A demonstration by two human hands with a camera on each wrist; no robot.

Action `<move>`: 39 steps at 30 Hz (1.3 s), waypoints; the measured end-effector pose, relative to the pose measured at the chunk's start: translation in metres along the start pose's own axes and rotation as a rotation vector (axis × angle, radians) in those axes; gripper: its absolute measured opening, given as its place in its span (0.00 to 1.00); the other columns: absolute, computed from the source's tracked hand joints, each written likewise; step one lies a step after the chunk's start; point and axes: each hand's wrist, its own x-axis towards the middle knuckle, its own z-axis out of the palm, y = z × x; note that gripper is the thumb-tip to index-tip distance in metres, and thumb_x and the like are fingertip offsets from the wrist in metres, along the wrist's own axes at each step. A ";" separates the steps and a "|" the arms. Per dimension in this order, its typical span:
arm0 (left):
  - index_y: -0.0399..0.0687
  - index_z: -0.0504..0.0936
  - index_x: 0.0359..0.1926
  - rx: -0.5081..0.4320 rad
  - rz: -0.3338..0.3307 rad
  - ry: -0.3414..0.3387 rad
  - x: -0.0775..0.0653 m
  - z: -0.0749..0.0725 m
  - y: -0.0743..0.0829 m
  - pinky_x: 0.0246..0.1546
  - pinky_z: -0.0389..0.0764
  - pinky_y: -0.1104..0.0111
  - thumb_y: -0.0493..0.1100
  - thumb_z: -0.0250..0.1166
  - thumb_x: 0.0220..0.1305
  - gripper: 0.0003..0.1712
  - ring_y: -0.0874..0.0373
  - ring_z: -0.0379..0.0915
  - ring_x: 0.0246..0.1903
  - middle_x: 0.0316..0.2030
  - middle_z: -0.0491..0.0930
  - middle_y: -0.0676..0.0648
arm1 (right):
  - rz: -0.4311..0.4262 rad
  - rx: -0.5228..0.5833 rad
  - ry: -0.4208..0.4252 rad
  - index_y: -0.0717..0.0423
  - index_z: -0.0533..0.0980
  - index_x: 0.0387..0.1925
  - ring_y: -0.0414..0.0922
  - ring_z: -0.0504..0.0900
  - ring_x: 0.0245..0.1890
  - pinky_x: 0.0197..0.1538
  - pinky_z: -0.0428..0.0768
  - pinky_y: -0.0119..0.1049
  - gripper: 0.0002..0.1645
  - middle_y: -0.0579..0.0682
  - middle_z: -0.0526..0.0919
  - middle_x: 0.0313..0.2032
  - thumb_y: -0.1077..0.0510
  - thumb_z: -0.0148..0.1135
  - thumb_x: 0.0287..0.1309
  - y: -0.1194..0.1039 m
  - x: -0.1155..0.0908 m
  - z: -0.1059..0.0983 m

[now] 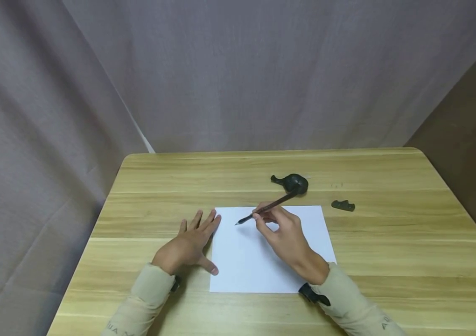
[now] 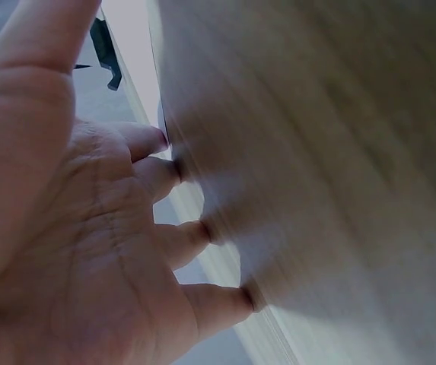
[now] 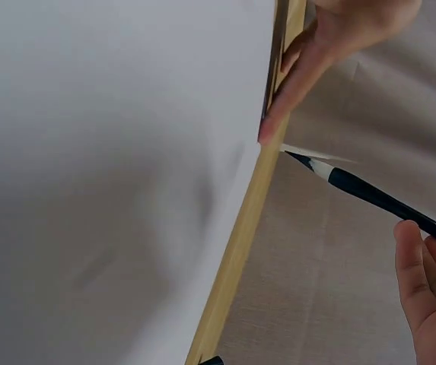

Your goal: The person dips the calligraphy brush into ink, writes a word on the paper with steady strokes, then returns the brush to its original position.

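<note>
A white sheet of paper [image 1: 242, 261] lies flat on the wooden table. My right hand [image 1: 289, 238] pinches a writing brush [image 1: 275, 204] between thumb and fingers, its tip pointing left over the paper's upper left part. In the right wrist view the brush [image 3: 377, 199] has a dark handle and pale bristles with a dark point, held apart from the sheet. Fingers spread and straight, my left hand [image 1: 185, 247] rests at the paper's left edge; its fingertips touch down in the left wrist view.
Behind the paper sits a dark gourd-shaped object [image 1: 297, 183], partly behind the brush's handle end. A small dark piece with a notched top [image 1: 343, 205] lies to its right. Grey curtain [image 1: 242, 74] hangs past the table's [image 1: 406, 242] far and left sides.
</note>
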 end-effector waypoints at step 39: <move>0.50 0.43 0.86 -0.029 0.029 0.028 -0.002 0.001 -0.003 0.77 0.32 0.31 0.62 0.86 0.38 0.83 0.38 0.23 0.83 0.86 0.35 0.47 | 0.034 -0.027 -0.090 0.63 0.81 0.48 0.49 0.91 0.44 0.44 0.89 0.31 0.12 0.55 0.88 0.45 0.72 0.70 0.63 0.000 -0.014 0.010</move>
